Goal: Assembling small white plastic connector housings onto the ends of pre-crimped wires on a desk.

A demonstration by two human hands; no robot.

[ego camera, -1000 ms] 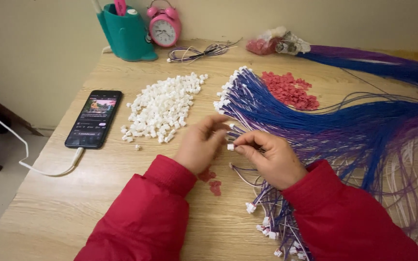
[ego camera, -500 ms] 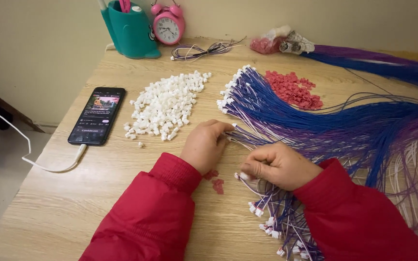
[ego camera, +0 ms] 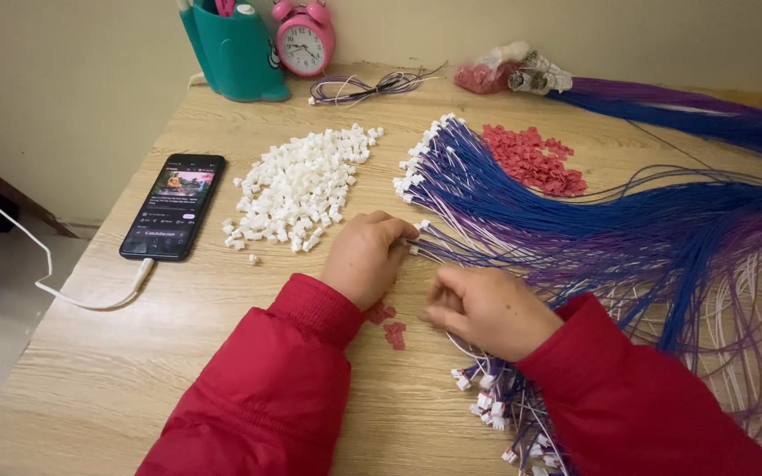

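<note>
Head view: the left hand pinches a white wire-end connector at mid-counter, fingers together on it; the right hand rests curled just beside, fingers closed, contents hidden; finished wires lie at the near edge; the blue-purple wire bundle and white housing pile look largely unworked.

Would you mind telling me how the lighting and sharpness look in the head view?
Head view: soft, even light, faint shadows under the left hand and right hand; white connectors crisp; table edges bow slightly from wide-angle distortion; no glare.
</note>
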